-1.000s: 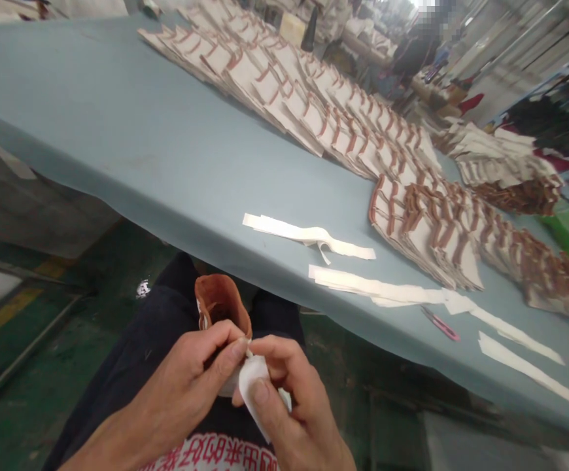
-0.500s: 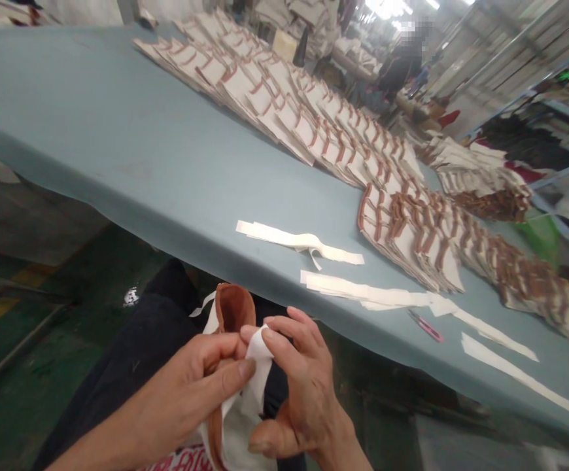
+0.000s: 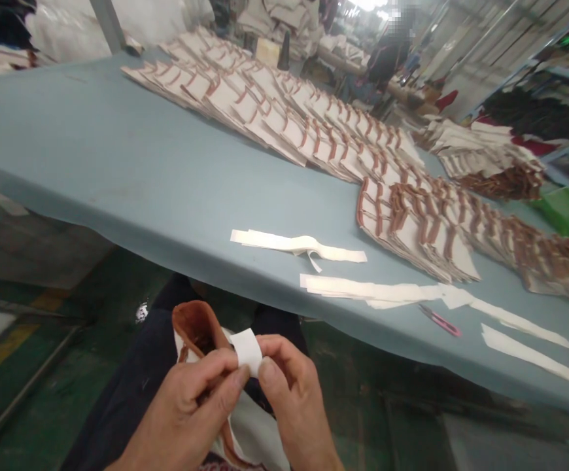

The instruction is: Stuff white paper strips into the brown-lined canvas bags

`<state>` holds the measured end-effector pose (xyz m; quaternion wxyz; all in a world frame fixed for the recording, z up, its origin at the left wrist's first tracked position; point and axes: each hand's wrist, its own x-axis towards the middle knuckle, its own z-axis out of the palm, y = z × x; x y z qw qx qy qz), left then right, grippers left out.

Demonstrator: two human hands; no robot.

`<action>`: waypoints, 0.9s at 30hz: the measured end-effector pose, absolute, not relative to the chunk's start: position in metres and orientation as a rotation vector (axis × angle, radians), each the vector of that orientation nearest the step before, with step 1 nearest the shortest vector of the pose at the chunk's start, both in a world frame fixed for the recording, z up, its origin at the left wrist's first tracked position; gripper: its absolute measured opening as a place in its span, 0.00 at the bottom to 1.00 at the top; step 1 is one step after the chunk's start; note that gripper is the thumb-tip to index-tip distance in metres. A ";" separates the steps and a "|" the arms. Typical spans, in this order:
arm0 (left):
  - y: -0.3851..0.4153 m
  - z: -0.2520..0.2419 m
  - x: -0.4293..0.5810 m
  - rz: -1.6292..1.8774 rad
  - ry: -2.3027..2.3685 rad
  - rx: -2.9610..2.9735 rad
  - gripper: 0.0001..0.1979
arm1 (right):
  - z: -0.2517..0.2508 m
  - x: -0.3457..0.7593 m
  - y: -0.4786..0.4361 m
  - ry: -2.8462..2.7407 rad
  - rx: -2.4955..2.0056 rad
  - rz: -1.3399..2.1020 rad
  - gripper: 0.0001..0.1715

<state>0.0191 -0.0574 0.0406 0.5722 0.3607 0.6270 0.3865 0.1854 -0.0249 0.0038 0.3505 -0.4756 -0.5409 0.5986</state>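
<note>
A short white strip (image 3: 248,352) is pinched between the thumbs and fingers of both hands, bent over at its top. My left hand (image 3: 191,399) is closed at the strip's left edge and lies against a cream-and-brown sewn piece (image 3: 193,320) on my lap. This piece has an opening with a brown inner side, turned up toward me. My right hand (image 3: 297,392) is closed on the strip's right edge, its fingers curled behind it. The lower part of the sewn piece (image 3: 258,428) shows cream between my wrists; the hands hide its middle.
A blue-green covered table (image 3: 132,176) runs across in front of me. White strips (image 3: 363,289) lie near its edge beside pink-handled thread snips (image 3: 439,320). Rows of overlapping cream-and-brown pieces (image 3: 284,124) cover its far side. A person (image 3: 387,59) is in the background.
The white strip has turned from hanging down to standing across between both hands. My right hand has gone from spread fingers to a pinch. The sewn piece's opening has shifted left.
</note>
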 end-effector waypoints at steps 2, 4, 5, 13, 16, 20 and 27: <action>-0.057 0.039 0.022 0.947 1.496 0.893 0.20 | 0.002 0.177 -0.030 -1.311 -1.256 1.552 0.27; -0.059 0.036 0.024 0.959 1.496 0.886 0.20 | 0.001 0.170 -0.032 -1.272 -1.290 1.560 0.24; -0.061 0.034 0.024 0.960 1.497 0.866 0.21 | 0.000 0.167 -0.032 -1.246 -1.304 1.550 0.25; -0.094 -0.013 0.000 1.068 1.661 0.838 0.28 | -0.038 0.139 -0.046 -0.851 -1.359 1.536 0.37; -0.115 -0.033 -0.014 1.095 1.708 0.856 0.36 | -0.062 0.132 -0.064 -0.893 -1.401 1.707 0.41; -0.145 -0.034 -0.028 1.022 1.739 0.810 0.39 | -0.076 0.130 -0.075 -0.976 -1.388 1.840 0.41; -0.172 0.002 -0.035 0.891 1.805 0.960 0.23 | -0.076 0.129 -0.068 -1.097 -1.404 1.854 0.39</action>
